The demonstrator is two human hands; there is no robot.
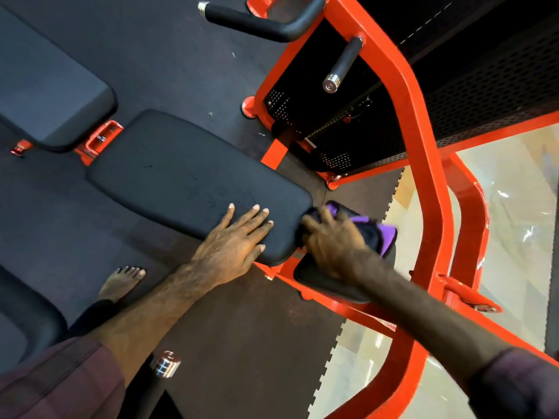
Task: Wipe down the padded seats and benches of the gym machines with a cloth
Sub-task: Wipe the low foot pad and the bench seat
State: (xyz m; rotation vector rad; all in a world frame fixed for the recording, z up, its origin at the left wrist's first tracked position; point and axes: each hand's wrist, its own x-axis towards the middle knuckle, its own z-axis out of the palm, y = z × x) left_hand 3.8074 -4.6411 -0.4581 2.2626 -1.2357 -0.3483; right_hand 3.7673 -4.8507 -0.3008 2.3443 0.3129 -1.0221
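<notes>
A long black padded bench (181, 173) on a red frame runs across the middle of the head view. My left hand (234, 241) rests flat on its near end, fingers straight and spread. My right hand (331, 240) grips a purple and black cloth (385, 234) against the bench's right end edge. Just below that hand sits a small black pad (323, 284) on the red frame, partly hidden by my forearm. A second black pad (48, 92) lies at the upper left.
A thick red machine frame (423, 164) curves down the right side, with black foam handles (260, 22) above and a perforated weight-stack cover (348, 122) behind. My bare foot (124, 281) stands on the dark rubber floor (236, 343). A chrome-tipped bar (165, 364) is near my left arm.
</notes>
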